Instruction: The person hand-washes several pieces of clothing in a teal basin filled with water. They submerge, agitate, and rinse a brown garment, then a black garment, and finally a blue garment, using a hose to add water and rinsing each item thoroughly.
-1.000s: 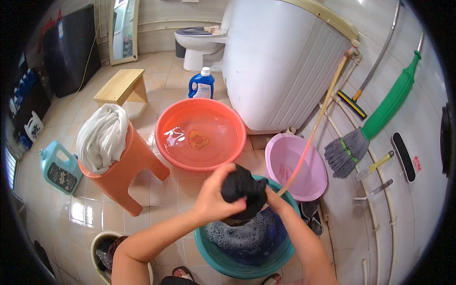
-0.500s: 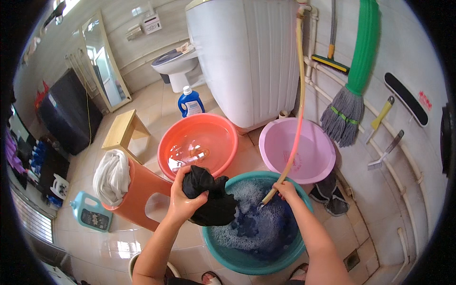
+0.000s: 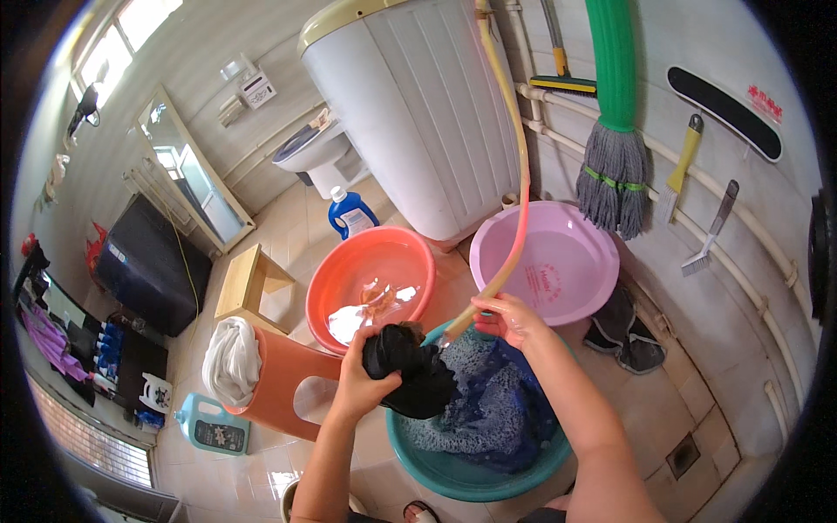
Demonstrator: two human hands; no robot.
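Note:
My left hand (image 3: 359,389) grips a bunched, wet black garment (image 3: 410,376) above the left rim of a teal basin (image 3: 475,475). The basin holds foamy water and dark blue cloth (image 3: 501,410). My right hand (image 3: 506,318) holds the end of a yellowish hose (image 3: 518,200) over the basin's far rim. The hose curves up along the white washing machine (image 3: 418,113). An orange basin (image 3: 370,279) with a little water stands just beyond my left hand.
A pink basin (image 3: 545,261) sits to the right of the orange one. An orange stool (image 3: 279,388) carries a white cloth (image 3: 231,362). A teal detergent jug (image 3: 209,425), a blue bottle (image 3: 350,213), a wooden stool (image 3: 248,283) and a toilet (image 3: 314,157) lie to the left. A mop (image 3: 610,174) and brushes hang on the right wall.
My right hand has lifted the hose end from inside the teal basin to above its far rim. My left hand still holds the black garment, now nearer the hose end. The view has tilted.

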